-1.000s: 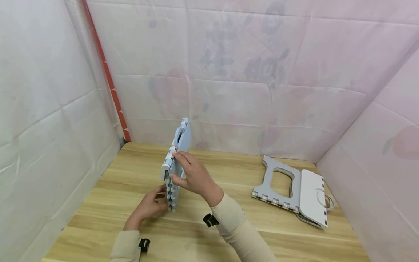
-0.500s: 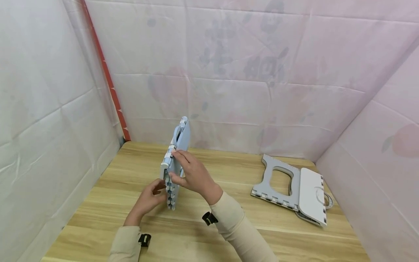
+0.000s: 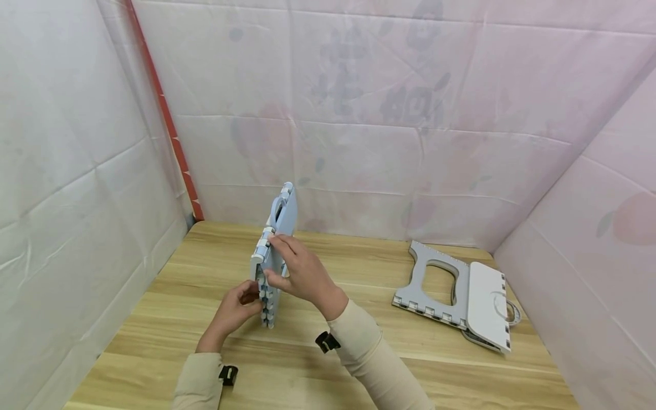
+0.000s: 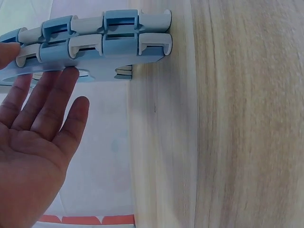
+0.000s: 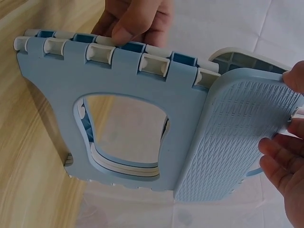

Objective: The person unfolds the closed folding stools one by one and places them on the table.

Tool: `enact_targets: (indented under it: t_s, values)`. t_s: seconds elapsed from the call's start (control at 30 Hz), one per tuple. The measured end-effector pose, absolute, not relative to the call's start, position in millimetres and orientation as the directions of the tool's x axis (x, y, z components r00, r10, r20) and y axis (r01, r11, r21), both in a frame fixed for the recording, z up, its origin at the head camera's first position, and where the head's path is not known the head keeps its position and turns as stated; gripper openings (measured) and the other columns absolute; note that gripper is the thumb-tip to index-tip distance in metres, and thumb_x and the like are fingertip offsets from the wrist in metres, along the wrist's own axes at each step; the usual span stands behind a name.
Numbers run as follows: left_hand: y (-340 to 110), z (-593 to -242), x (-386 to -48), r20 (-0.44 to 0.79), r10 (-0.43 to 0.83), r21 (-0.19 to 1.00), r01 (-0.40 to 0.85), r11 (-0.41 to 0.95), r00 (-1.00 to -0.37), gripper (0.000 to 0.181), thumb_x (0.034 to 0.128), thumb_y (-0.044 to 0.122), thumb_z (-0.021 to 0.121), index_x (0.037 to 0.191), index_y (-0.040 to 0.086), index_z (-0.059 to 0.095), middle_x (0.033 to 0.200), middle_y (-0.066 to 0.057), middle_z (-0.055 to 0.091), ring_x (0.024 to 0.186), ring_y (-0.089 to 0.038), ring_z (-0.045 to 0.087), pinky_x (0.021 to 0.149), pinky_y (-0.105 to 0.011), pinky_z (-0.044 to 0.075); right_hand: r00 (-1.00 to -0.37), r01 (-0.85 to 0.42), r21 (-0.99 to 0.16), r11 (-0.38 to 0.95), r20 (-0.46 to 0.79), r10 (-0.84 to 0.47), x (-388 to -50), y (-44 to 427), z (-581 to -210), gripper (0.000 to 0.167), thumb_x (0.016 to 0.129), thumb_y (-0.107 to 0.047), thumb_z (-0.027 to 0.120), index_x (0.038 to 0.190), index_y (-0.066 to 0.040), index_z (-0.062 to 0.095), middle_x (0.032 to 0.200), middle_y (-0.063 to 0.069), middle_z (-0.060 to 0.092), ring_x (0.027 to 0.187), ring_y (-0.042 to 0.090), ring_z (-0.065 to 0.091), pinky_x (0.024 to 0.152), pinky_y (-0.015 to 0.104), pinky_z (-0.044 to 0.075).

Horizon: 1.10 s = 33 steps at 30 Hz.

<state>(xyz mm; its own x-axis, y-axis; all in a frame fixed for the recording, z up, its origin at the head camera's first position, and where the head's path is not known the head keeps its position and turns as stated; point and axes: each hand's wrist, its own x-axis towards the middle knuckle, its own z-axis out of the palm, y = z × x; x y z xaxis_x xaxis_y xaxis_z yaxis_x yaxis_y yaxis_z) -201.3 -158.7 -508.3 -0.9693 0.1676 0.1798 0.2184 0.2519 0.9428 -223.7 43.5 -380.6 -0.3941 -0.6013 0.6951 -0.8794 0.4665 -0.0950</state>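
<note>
A light-blue folding stool (image 3: 288, 215), folded flat, stands on edge on the table left of the middle. The right hand (image 3: 306, 274) holds its upper part, with fingers at the top edge and the thumb by the near corner. In the right wrist view the right fingers lie against the textured seat panel (image 5: 237, 128). Low on the near side, the left hand (image 3: 233, 309) grips the hinged edge. The left wrist view shows the left thumb on the white and blue hinges (image 4: 88, 45) and the other fingers reaching along one face, the little finger apart from it.
A second folding stool, with grey legs (image 3: 416, 297) and a white seat (image 3: 486, 307), lies folded on the right of the wooden table (image 3: 353, 364). Pale printed sheets (image 3: 353, 154) hang behind and at both sides. A red strip (image 3: 176, 149) runs down the left corner.
The left hand has shifted slightly up along the stool's near edge. The right hand keeps its hold, and the stool stays nearly in place.
</note>
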Motion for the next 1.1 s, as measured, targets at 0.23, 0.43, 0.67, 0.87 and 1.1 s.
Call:
enact_targets:
  t_s: [0.23, 0.43, 0.67, 0.87, 1.1]
  values:
    - [-149.9, -499.3, -195.1, 0.184, 0.174, 0.944, 0.223, 0.243, -0.967, 0.030, 0.0805, -0.003, 0.066, 0.109, 0.002, 0.061, 0.102, -0.009, 0.062, 0.097, -0.025, 0.058, 0.087, -0.044, 0.045, -0.435, -0.876, -0.195, 0.442, 0.717, -0.545, -216.2, 48.2, -397.4, 0.071, 0.078, -0.017, 0.072, 0.136, 0.008, 0.037, 0.129, 0.019, 0.045, 0.114, 0.026, 0.048, 0.093, 0.032, 0.042]
    - [-147.3, -493.7, -188.7, 0.161, 0.167, 0.947, 0.200, 0.253, -0.973, 0.030, 0.0789, -0.003, 0.067, 0.107, 0.001, 0.061, 0.101, -0.009, 0.062, 0.097, -0.025, 0.059, 0.087, -0.041, 0.046, -0.482, -0.860, -0.270, 0.432, 0.707, -0.518, -210.2, 50.4, -415.6, 0.078, 0.077, -0.016, 0.073, 0.138, 0.009, 0.032, 0.129, 0.020, 0.045, 0.113, 0.026, 0.048, 0.090, 0.034, 0.044]
    - [-152.1, -493.2, -193.3, 0.119, 0.161, 0.949, 0.160, 0.272, -0.980, 0.035, 0.0770, -0.003, 0.070, 0.110, 0.002, 0.059, 0.105, -0.012, 0.061, 0.103, -0.033, 0.057, 0.088, -0.049, 0.044, -0.610, -0.791, -0.461, 0.403, 0.645, -0.460, -205.1, 48.5, -431.8, 0.079, 0.077, -0.013, 0.075, 0.137, 0.012, 0.031, 0.131, 0.024, 0.042, 0.116, 0.032, 0.046, 0.094, 0.039, 0.041]
    - [-156.9, -504.8, -202.9, 0.127, 0.152, 0.938, 0.169, 0.302, -0.980, 0.040, 0.0730, 0.000, 0.075, 0.110, 0.004, 0.060, 0.103, -0.009, 0.062, 0.101, -0.030, 0.058, 0.087, -0.045, 0.046, -0.725, -0.688, -0.596, 0.414, 0.540, -0.429, -202.3, 45.4, -447.7, 0.077, 0.080, -0.014, 0.072, 0.139, 0.010, 0.028, 0.127, 0.026, 0.044, 0.110, 0.033, 0.050, 0.090, 0.040, 0.044]
    - [-155.6, -503.1, -203.5, 0.134, 0.167, 0.934, 0.180, 0.307, -0.977, 0.043, 0.0711, -0.002, 0.076, 0.111, 0.003, 0.059, 0.103, -0.009, 0.062, 0.100, -0.029, 0.059, 0.088, -0.043, 0.045, -0.776, -0.625, -0.677, 0.389, 0.485, -0.403, -201.8, 42.7, -458.3, 0.070, 0.082, -0.013, 0.070, 0.138, 0.009, 0.033, 0.126, 0.023, 0.047, 0.108, 0.030, 0.051, 0.085, 0.041, 0.046]
